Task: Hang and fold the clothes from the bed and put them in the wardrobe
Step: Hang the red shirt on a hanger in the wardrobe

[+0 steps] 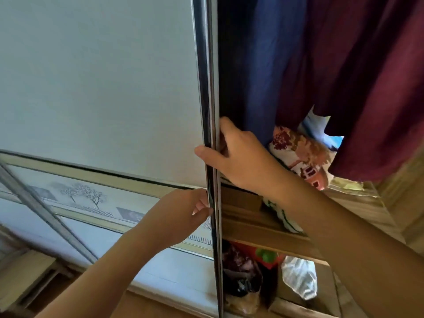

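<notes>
While both bare forearms reach up from the bottom of the view, the left hand (183, 212) pinches the dark metal edge strip (212, 134) of the pale sliding wardrobe door (103, 83), fingertips curled onto the strip from the left. Just above it, the right hand (238, 154) wraps the same strip from the open side, thumb on the front, fingers hooked behind it. Both hands are closed on that edge.

Right of the strip the wardrobe stands open. Its lowest visible compartment, nearest the camera, holds a crumpled dark patterned bundle (241, 269), a red item with a green patch (263, 255) and a clear crumpled plastic bag (298, 276); what these are exactly cannot be told. A wooden shelf (263, 235) lies above them, and on it, behind the right forearm, sits folded white fabric with green markings (280, 216). Higher, a white cushion-like piece with a red and brown floral print (300, 154) rests on the next shelf level.

Two garments hang farther up: a dark blue cloth (259, 65) just beside the door edge and a maroon cloth (371, 76) to its right, touching each other. Their hems hang over the floral piece, leaving little free room beside the door edge.

Left of the strip, the door carries a decorative band printed with bare trees (85, 193), and a second metal rail (46, 210) slants across the lower left. The bed is out of view.
</notes>
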The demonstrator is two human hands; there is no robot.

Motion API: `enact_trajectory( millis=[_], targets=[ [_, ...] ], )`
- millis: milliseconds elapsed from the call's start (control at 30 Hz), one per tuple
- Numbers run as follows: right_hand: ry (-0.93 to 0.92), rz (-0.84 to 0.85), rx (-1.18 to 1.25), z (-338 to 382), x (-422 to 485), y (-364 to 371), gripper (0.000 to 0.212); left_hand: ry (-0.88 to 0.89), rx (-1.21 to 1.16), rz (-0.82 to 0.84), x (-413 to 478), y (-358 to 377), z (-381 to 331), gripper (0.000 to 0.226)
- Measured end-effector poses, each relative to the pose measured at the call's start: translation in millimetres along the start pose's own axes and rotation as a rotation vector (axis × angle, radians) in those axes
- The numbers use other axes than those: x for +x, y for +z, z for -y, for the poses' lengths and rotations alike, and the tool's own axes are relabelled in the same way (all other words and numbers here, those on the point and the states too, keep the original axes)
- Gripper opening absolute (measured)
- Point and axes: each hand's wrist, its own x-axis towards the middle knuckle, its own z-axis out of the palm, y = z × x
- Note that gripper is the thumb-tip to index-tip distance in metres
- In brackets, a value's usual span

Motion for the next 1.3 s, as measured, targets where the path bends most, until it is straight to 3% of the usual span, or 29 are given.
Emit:
enact_trajectory(
  millis=[333,567,733,867,967,1133,1300],
  targets=[
    [0.055,-0.086,-0.071,-31.6,-64.3,-75.0,0.038,0.122,0.059,-0.048,12.5,45.2,-63.3,0.017],
    [0.113,-0.023,0.004,-41.6,-82.9,-97.8,0.060,0.141,0.046,-0.019,16.0,56.5,-90.4,0.016],
    [0.110,-0.036,-0.003,-43.9,-84.9,-97.8,0.053,0.155,0.096,-0.027,13.8,56.9,-94.0,0.016],
    [0.189,0.067,-0.046,-56.2,-100.5,-90.7,0.064,0.178,0.230,0.155,8.2,65.0,-98.4,0.032],
    [0.357,0.114,-0.081,-82.7,-140.8,-89.2,0.062,0.248,0.201,0.316,9.4,81.8,-113.6,0.039],
    [0.715,0.183,-0.196,-128.0,-242.3,-111.0,0.039,0.429,0.159,0.476,24.7,129.5,-158.7,0.035],
    [1.129,0.186,-0.240,-138.6,-355.0,-127.7,0.036,0.571,0.161,0.647,35.8,189.5,-213.8,0.039]
  ],
)
